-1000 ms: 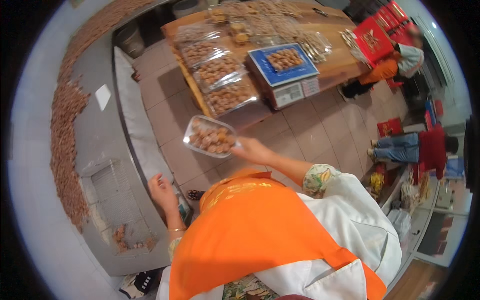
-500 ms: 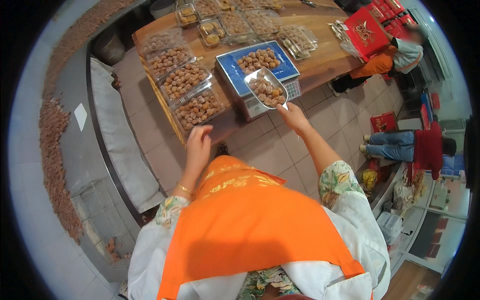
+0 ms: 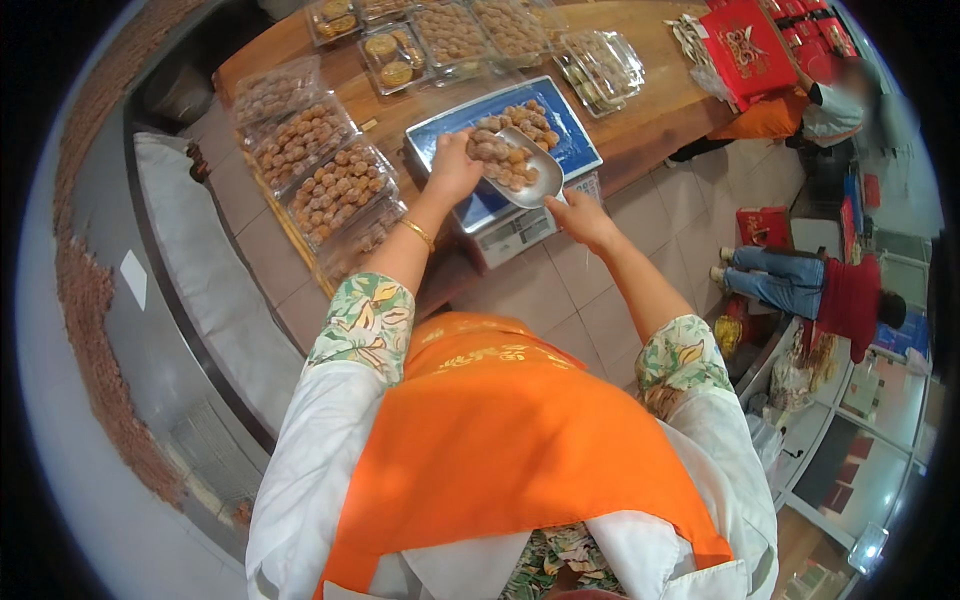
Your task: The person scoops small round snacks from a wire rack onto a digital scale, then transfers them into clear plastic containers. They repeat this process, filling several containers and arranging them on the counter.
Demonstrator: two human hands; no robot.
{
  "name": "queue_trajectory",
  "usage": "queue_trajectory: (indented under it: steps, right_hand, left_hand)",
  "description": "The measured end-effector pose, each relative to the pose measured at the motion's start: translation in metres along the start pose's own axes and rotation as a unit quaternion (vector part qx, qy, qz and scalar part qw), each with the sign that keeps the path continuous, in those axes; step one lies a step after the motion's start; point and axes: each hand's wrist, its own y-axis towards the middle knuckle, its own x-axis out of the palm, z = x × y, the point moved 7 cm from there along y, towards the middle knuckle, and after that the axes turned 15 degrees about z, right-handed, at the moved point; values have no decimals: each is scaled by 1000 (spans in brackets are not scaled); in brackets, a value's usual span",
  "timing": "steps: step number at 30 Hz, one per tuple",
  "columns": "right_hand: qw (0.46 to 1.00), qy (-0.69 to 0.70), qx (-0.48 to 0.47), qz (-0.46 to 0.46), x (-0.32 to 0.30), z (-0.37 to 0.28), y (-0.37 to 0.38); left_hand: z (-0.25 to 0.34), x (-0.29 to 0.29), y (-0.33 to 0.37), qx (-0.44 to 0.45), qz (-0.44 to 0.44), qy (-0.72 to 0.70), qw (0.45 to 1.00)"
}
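Note:
My right hand (image 3: pixel 583 220) is closed round the handle of a metal scoop (image 3: pixel 546 187). Brown, sugar-dusted balls (image 3: pixel 512 172) lie in the scoop, which is tilted over a blue tray (image 3: pixel 572 150). More such balls (image 3: pixel 532 124) sit on the tray behind it. At the scoop's left lip is my left hand (image 3: pixel 455 168), its fingers loosely bent beside the balls and partly turned from view; I see nothing gripped in them. Under the tray stands a weighing scale (image 3: pixel 515 238) with a keypad.
Clear plastic boxes of balls (image 3: pixel 338 192) line the table's left edge. Further boxes (image 3: pixel 450 32), some with yellow pastries (image 3: pixel 393 58), fill the far side. A co-worker (image 3: pixel 835 110) stands by a red box (image 3: pixel 742 45) at far right; another person (image 3: pixel 850 300) is beyond.
My left hand has moved up and right from the table's front edge to the scoop. The scoop has tipped leftward, and its balls have shifted toward its lip over the tray.

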Motion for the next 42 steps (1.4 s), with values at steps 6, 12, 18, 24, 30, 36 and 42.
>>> queue_trajectory:
  steps: [6,12,18,24,30,36,42]
  right_hand:
    - [998,5,-56,-1,-15,10,1]
    - [992,78,-99,14,-18,33,-3]
    - [987,139,-83,-10,-14,72,3]
    - [990,101,-98,-9,-46,75,20]
    - [990,73,-122,-7,-68,65,56]
    - [991,80,-104,-34,-71,44,79]
    - [995,59,-33,-76,-83,28,76]
  left_hand:
    - [-2,7,8,-54,-6,-21,998]
    - [4,6,4,-39,3,10,999]
    - [21,0,-5,-25,53,21,998]
    - [40,6,-21,20,100,36,994]
    - [43,14,-28,12,114,45,992]
    - [34,10,-23,-17,148,75,986]
    - [25,6,-25,-51,159,63,984]
